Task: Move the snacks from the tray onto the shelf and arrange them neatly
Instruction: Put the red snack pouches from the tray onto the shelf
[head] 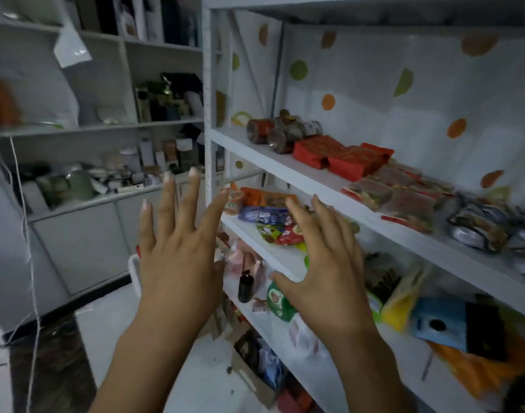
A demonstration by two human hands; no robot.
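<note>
- The left hand (178, 248) and right hand (323, 263) are raised side by side, backs to the camera. The fingers are straight and spread wide, holding nothing, before a white metal shelf unit (285, 174).
- Top board, left to right: brown cylindrical rolls (282, 131), red foil packets (344, 156), clear red-edged packets (398, 195), silver-and-dark bags (487, 225).
- Middle board, beyond the fingertips: blue, red and green snack packets (264, 217).
- Lower board: a green pouch (277, 299), a yellow bag (401, 305), a blue packet (440, 323).
- Print on the packets is too blurred to read.
</note>
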